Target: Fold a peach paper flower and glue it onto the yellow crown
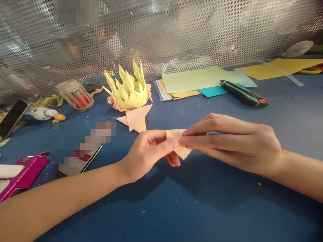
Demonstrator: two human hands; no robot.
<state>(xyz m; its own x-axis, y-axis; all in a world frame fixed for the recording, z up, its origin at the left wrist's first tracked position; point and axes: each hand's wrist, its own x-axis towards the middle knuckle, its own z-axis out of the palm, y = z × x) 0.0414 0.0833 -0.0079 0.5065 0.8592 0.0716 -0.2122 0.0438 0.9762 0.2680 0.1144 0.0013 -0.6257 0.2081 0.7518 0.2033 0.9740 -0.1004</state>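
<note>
A small piece of folded peach paper [184, 151] is held between both hands near the middle of the view, above the blue table. My left hand [151, 149] pinches its left side between thumb and fingers. From the right, my right hand [232, 143] grips the upper right part with its thumb and fingertips, which hide some of the folds. Just beyond my left hand lie folded peach paper pieces [137, 117]. Behind them stands a yellow-green folded paper flower [131, 92] with pointed petals and peach ones round its base.
Coloured paper sheets [196, 80] and a dark green cutter [243, 94] lie at the back right. A jar [75, 95], a phone [80, 161] and a magenta object [31, 171] are at left. A perforated metal screen [176, 33] borders the blue table [161, 208].
</note>
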